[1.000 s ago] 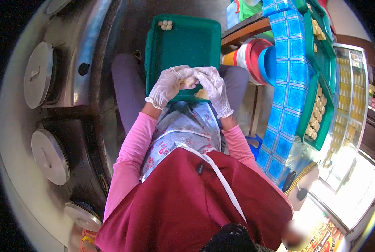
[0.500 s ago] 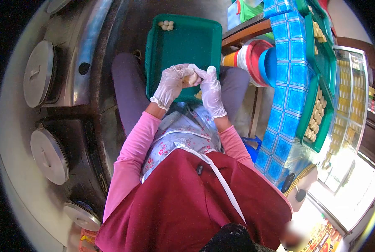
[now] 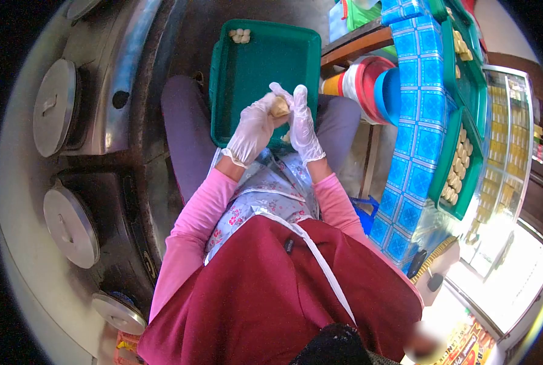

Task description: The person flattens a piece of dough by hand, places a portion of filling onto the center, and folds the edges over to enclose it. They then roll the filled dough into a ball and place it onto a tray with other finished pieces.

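Head view: the left hand (image 3: 254, 129) curls around a dough piece (image 3: 279, 108), over the tray (image 3: 271, 64) toward five o'clock; the right hand (image 3: 303, 125), mostly open, adjoins it, contact unclear. Dough balls (image 3: 240, 37) lie at the tray's eleven o'clock.

The tray (image 3: 271, 61) at upper centre bore balls (image 3: 240, 36) in its upper-left corner; at right, trays (image 3: 474, 163) of pieces (image 3: 457, 165) lay on blue cloth (image 3: 408, 131).

Gloved left hand (image 3: 256, 125) holds a pale lump (image 3: 280, 107) close beside the gloved right hand (image 3: 302, 125), over a green tray (image 3: 268, 64) with small pale balls (image 3: 240, 36) clustered in one corner.
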{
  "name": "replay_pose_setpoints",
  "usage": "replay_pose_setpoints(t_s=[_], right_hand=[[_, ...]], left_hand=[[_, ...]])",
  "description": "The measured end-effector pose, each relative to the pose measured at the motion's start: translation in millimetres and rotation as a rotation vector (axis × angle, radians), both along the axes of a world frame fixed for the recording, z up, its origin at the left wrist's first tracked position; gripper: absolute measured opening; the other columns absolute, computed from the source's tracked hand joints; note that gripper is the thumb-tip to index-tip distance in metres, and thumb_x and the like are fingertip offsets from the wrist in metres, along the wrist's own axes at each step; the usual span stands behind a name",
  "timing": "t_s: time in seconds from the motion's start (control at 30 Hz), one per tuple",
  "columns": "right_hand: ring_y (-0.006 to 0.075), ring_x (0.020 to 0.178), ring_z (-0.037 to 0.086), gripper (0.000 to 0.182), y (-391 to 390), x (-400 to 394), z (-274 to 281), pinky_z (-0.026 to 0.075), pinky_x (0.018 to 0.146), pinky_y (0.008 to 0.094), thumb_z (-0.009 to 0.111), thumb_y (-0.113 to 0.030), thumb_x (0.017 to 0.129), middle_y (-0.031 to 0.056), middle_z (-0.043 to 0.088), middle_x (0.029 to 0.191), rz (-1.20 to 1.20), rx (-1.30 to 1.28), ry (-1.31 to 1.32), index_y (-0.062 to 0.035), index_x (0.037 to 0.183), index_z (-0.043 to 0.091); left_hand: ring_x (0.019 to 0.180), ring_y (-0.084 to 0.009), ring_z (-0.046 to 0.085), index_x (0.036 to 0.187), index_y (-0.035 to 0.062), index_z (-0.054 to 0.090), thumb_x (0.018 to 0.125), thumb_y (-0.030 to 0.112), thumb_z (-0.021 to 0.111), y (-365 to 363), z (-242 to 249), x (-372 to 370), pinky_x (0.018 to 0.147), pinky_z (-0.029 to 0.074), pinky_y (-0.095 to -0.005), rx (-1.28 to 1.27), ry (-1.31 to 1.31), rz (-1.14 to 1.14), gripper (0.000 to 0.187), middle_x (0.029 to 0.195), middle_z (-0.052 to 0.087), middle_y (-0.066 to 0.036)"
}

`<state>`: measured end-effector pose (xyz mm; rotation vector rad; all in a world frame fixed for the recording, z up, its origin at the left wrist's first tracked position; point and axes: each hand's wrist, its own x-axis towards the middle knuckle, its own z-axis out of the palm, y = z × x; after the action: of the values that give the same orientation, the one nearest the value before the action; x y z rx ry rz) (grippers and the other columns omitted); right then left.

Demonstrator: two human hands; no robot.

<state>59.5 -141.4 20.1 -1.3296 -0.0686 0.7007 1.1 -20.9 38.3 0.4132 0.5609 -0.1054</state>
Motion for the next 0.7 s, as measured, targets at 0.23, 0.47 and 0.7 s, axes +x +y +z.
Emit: replay_pose_setpoints(t_s=[0.23, 0.47, 0.7], right_hand=[[0.0187, 0.115, 0.062, 0.073, -5, 11, 10, 0.045, 0.101, 0.0317, 0.041, -0.061, 0.102, 0.0127, 0.067, 0.128, 0.066, 0.063, 0.085, 0.0007, 0.133, 0.064], [0.0116, 0.091, 0.069, 0.016, -25, -2, 12, 0.053, 0.083, 0.0269, 0.072, -0.008, 0.09, 0.0064, 0.076, 0.101, -0.17, -0.02, -0.053, 0.0007, 0.102, 0.077], [0.0209, 0.086, 0.066, 0.01, -22, -13, 27, 0.052, 0.078, 0.0328, 0.073, -0.006, 0.085, 0.0054, 0.07, 0.092, 0.007, -0.47, -0.936, -0.0083, 0.093, 0.077]], left_hand=[[0.087, -0.0271, 0.072, 0.119, -0.001, 0.062, 0.101, 0.022, 0.063, 7, -28, -3, 0.076, 0.06, -0.0345, 0.005, 0.18, -0.109, 0.03, 0.108, 0.071, -0.014], [0.095, -0.0277, 0.072, 0.126, -0.0048, 0.059, 0.093, 0.005, 0.07, 2, -21, -5, 0.083, 0.061, -0.0359, 0.085, 0.06, -0.002, 0.036, 0.112, 0.07, -0.017], [0.097, -0.025, 0.071, 0.119, -0.0032, 0.063, 0.093, 0.005, 0.07, 5, -16, -4, 0.087, 0.061, -0.036, 0.163, 0.131, 0.038, 0.028, 0.109, 0.07, -0.014]])
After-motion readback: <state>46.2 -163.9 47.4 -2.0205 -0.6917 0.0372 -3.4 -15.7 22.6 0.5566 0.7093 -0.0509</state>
